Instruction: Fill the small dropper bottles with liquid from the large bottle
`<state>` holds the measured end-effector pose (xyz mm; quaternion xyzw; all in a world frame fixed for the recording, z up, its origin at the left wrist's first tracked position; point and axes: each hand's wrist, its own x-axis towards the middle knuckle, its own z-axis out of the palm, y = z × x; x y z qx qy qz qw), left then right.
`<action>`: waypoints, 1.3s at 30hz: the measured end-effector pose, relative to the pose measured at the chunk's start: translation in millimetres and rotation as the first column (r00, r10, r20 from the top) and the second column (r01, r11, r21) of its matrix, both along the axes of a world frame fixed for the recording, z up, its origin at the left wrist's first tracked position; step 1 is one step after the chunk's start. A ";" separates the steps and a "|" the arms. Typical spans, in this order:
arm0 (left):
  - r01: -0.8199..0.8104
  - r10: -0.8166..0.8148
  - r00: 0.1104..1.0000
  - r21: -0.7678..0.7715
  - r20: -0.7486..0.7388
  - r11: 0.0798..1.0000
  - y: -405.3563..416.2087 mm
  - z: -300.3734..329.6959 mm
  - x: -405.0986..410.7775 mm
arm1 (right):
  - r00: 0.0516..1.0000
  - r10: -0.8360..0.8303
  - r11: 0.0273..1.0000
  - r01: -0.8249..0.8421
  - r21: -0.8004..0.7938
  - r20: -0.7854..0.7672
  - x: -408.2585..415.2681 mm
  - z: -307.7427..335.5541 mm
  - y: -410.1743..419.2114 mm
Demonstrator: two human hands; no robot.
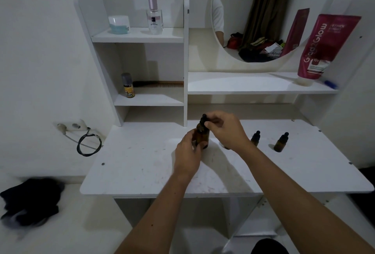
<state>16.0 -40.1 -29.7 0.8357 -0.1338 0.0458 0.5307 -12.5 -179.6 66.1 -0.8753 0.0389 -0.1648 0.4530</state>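
On the white desk, the left hand wraps the large amber bottle while right fingers pinch its dropper cap. Two small dropper bottles stand capped nearby; a loose grip while twisting could tip and spill it.

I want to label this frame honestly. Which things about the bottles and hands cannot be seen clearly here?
Head view, the only one:
- Large bottle: liquid level unreadable; dark glass, left hand covers its side.
- Its cap: right hand wraps it, so loosened or tight is unclear.
- Something small at the right wrist: mostly hidden by it.
- Two small dropper bottles: too small to tell full or empty.
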 end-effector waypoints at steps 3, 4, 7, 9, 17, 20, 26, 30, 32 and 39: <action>0.015 -0.015 1.000 -0.003 0.006 1.000 0.5 -0.4 0.7 | 1.000 -0.011 0.998 0.012 0.061 -0.018 2.8 1.1 -4.4; 0.017 -0.017 1.000 -0.001 0.010 1.000 0.7 -0.4 0.8 | 1.000 -0.013 0.998 0.014 0.057 -0.018 3.1 1.8 -5.7; 0.020 -0.020 1.000 -0.003 0.015 1.000 1.7 -0.2 0.5 | 0.999 0.032 0.998 -0.030 0.057 -0.032 2.8 4.6 -9.5; 0.018 -0.018 1.000 -0.004 0.011 1.000 1.7 0.7 -0.1 | 0.993 0.092 0.991 -0.083 0.106 -0.077 4.1 4.7 -12.5; -0.001 0.001 1.000 0.000 0.022 1.000 0.1 1.7 -0.8 | 0.994 0.030 0.999 -0.028 0.020 -0.102 8.5 3.9 -11.4; -0.014 0.014 1.000 0.010 0.018 1.000 -0.4 2.0 -1.0 | 0.997 -0.018 1.000 0.018 0.006 -0.070 7.7 2.2 -5.2; -0.038 0.040 0.999 0.053 -0.030 0.998 -3.1 5.3 -3.1 | 0.997 -0.077 0.997 0.078 -0.005 0.025 4.6 -8.0 6.3; -0.040 0.041 0.999 0.065 -0.017 0.997 -2.0 4.2 -3.5 | 0.995 -0.090 0.996 0.090 -0.010 0.032 3.3 -9.5 10.1; -0.038 0.039 0.999 0.067 -0.019 0.997 -1.8 6.2 -5.0 | 0.995 -0.093 0.996 0.094 -0.007 0.041 2.4 -10.4 10.0; 0.005 -0.005 0.999 -0.005 -0.045 1.000 5.5 5.3 -10.5 | 0.991 -0.069 0.998 0.069 0.008 0.119 -11.1 -17.7 10.3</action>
